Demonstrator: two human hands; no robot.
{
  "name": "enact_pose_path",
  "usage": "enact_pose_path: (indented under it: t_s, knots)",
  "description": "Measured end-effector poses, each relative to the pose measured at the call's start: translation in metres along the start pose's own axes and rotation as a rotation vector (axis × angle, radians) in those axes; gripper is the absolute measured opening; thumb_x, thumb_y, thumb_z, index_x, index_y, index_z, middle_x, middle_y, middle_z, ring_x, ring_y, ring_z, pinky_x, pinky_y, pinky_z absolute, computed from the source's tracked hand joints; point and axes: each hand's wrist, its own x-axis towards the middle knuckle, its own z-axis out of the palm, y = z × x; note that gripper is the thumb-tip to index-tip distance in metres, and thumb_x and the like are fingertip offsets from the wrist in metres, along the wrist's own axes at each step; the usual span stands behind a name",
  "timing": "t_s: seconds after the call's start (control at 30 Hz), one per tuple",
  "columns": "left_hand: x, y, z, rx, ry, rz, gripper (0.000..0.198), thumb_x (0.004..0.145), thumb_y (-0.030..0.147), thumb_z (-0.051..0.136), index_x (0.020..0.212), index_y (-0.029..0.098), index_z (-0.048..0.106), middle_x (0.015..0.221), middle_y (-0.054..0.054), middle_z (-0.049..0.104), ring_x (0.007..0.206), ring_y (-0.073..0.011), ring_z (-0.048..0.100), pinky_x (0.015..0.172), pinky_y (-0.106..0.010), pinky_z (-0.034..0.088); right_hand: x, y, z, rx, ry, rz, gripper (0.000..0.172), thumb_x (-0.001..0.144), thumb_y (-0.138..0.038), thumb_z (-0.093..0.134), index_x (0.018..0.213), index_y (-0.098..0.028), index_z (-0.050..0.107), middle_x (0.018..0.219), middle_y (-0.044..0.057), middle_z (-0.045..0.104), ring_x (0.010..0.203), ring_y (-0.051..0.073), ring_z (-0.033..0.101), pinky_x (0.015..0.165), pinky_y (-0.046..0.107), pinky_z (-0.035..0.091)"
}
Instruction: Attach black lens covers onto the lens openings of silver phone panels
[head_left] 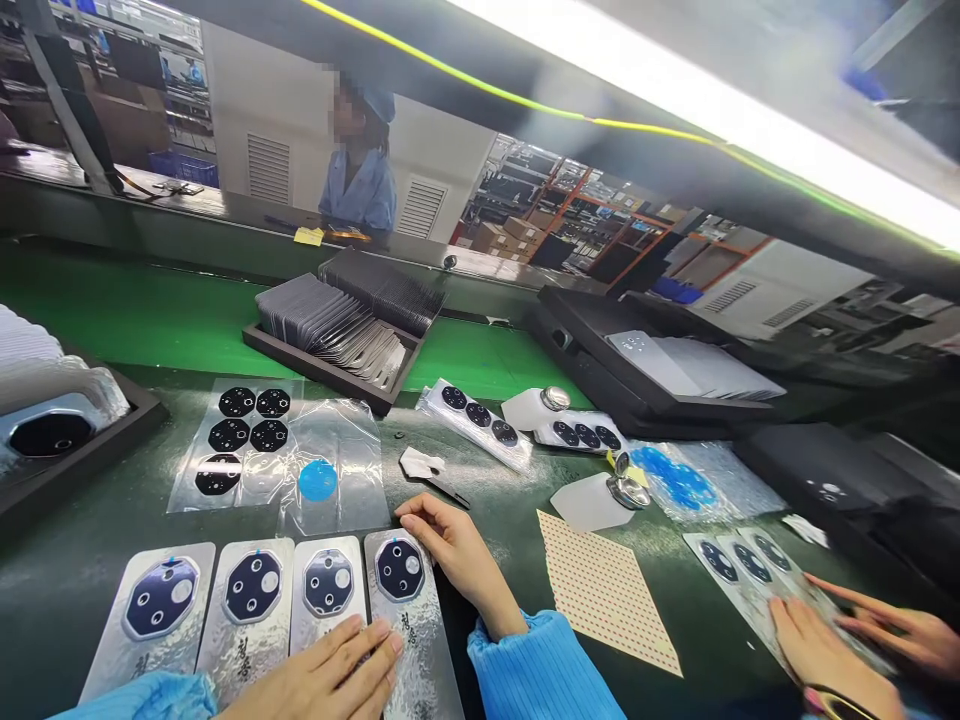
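Several silver panels with dark octagonal windows lie side by side in front of me. My left hand (330, 665) rests flat, fingers stretched, across the lower part of the third panel (330, 632) and the fourth panel (424, 650). At the top edge of the fourth panel, my right hand (450, 545) has its fingers bent, thumb and forefinger tips close together; what lies between them, if anything, is too small to make out. The first panel (109, 640) and second panel (217, 635) lie to the left. Above them is a clear sheet of black round stickers (227, 436).
Tweezers (450, 488) with a white wrap lie beyond my right hand. Nearby stand a white bottle (592, 503) and a dotted sheet (607, 590). A tray (386, 393) of dark plates sits behind. At right, a co-worker's hands (825, 645) touch similar panels.
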Motion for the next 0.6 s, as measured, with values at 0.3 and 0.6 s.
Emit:
enact_pose_path:
  t_s: [0.3,0.6]
  knots:
    - [-0.008,-0.003,0.004,-0.329,0.103,-0.224,0.063,0.097,0.040,0.048,0.147,0.006,0.029,0.152,-0.018,0.037,0.141,-0.0268,0.034,0.110,-0.039,0.041,0.000,-0.001,0.001,0.072,0.020,-0.023,0.026,0.088,-0.042,0.057,0.086,-0.018,0.068,0.079,0.002,0.068,0.071,0.016,0.060,0.063,0.026,0.046]
    - [0.003,-0.017,0.017,-1.623,0.074,-0.712,0.060,0.074,0.068,0.065,0.097,0.013,0.063,0.075,-0.002,0.062,0.058,-0.0106,0.056,0.051,-0.019,0.047,-0.018,-0.064,0.013,0.097,0.083,-0.193,0.026,0.089,-0.043,0.057,0.092,-0.020,0.068,0.081,0.003,0.068,0.074,0.017,0.062,0.067,0.026,0.048]
